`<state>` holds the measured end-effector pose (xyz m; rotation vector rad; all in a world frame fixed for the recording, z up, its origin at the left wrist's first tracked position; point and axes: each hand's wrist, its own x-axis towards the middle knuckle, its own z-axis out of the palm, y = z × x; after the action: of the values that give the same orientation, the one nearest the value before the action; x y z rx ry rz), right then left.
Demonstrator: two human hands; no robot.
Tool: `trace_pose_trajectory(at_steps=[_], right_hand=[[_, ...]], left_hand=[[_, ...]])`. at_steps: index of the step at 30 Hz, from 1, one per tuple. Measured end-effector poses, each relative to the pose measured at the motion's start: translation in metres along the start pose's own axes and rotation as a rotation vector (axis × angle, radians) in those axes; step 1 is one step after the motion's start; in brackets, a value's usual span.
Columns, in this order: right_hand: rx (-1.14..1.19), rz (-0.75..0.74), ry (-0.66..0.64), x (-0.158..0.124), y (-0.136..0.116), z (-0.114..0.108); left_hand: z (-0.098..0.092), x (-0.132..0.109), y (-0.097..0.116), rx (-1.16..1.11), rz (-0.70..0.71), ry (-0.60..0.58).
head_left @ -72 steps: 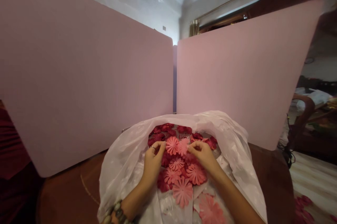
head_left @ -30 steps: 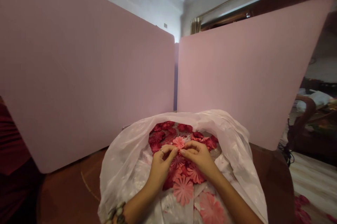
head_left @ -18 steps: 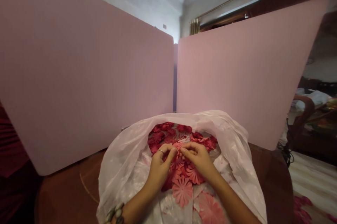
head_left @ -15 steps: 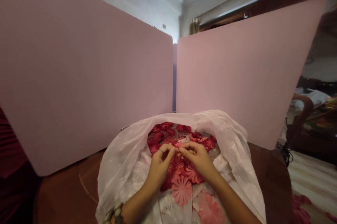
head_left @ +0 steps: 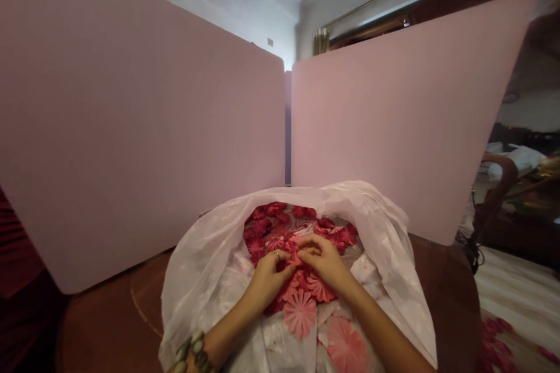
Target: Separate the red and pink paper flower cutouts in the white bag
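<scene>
Pink panels (head_left: 140,139) behind, paper flowers (head_left: 300,313) under two close hands

Pink panels rise behind a white plastic bag (head_left: 205,291) that lies open on the dark wooden surface (head_left: 100,326). Inside the bag's mouth is a heap of cut paper flowers, dark red toward the far side and lighter pink toward the near side. Off to the right of the bag, more red flowers (head_left: 494,341) lie on a pale striped floor covering (head_left: 520,285).

Both hands work at the middle of the heap, inside the bag. The left hand (head_left: 268,279) reaches in from the lower left, with a ring (head_left: 277,255) on one finger and a beaded bracelet (head_left: 192,349) at the wrist. The right hand (head_left: 321,262) reaches in from the lower right. Both are narrowly closed, their fingertips (head_left: 304,252) curled inward and nearly meeting over a small pink flower, though a real pinch cannot be told. With paper this thin, a light fingertip touch seems best, since pressing down could crease the petals or drag neighbouring flowers along.
</scene>
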<state>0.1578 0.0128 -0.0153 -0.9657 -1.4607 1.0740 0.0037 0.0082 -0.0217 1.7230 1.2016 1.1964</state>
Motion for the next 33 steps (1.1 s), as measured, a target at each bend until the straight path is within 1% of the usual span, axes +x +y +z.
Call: trace_pose_trajectory(at_steps=[2, 4, 6, 7, 9, 12, 14, 16, 18, 20, 22, 24, 25, 28, 29, 30, 31, 33], right_hand=[[-0.082, -0.072, 0.012, -0.001, -0.006, -0.002], [-0.150, -0.156, 0.055, -0.003, -0.013, -0.006], [-0.137, -0.166, 0.044, -0.004, -0.019, -0.009], [-0.098, -0.136, 0.011, -0.004, -0.021, -0.011], [0.011, -0.040, -0.052, -0.004, -0.020, -0.012], [0.178, 0.081, -0.037, -0.002, -0.013, -0.009], [0.276, 0.118, -0.030, -0.001, -0.008, -0.007], [0.344, 0.128, -0.053, -0.001, -0.006, -0.006], [0.371, 0.136, -0.049, -0.002, -0.009, -0.006], [0.354, 0.152, -0.038, -0.004, -0.014, -0.007], [0.316, 0.164, -0.050, -0.006, -0.018, -0.008], [0.288, 0.170, -0.065, -0.007, -0.019, -0.008], [0.280, 0.170, -0.055, -0.006, -0.019, -0.008], [0.228, 0.120, 0.045, -0.003, -0.018, -0.006], [0.201, 0.092, 0.074, -0.003, -0.018, -0.006], [0.180, 0.064, 0.088, -0.002, -0.018, -0.005], [0.170, 0.040, 0.084, -0.002, -0.019, -0.003], [0.181, 0.012, 0.042, -0.004, -0.021, -0.001]], left_hand=[[-0.002, -0.002, 0.003, 0.050, 0.055, 0.004], [-0.005, -0.003, 0.009, 0.066, 0.116, 0.047], [-0.008, -0.003, 0.014, 0.066, 0.154, 0.078], [-0.009, -0.003, 0.017, 0.051, 0.158, 0.073], [-0.009, -0.003, 0.020, -0.016, 0.139, 0.025], [-0.008, -0.004, 0.024, -0.158, 0.081, -0.056], [-0.006, -0.005, 0.026, -0.232, 0.047, -0.059], [-0.006, -0.007, 0.028, -0.283, 0.007, -0.026], [-0.006, -0.009, 0.029, -0.322, -0.045, 0.016], [-0.007, -0.010, 0.029, -0.346, -0.092, 0.041], [-0.007, -0.009, 0.028, -0.350, -0.114, 0.041], [-0.007, -0.007, 0.025, -0.347, -0.086, 0.053], [-0.007, -0.006, 0.023, -0.343, -0.053, 0.086], [-0.007, -0.005, 0.022, -0.257, 0.077, 0.262], [-0.006, -0.005, 0.022, -0.202, 0.108, 0.277], [-0.006, -0.007, 0.024, -0.151, 0.128, 0.246], [-0.006, -0.008, 0.025, -0.116, 0.137, 0.183], [-0.004, -0.011, 0.028, -0.130, 0.127, 0.046]])
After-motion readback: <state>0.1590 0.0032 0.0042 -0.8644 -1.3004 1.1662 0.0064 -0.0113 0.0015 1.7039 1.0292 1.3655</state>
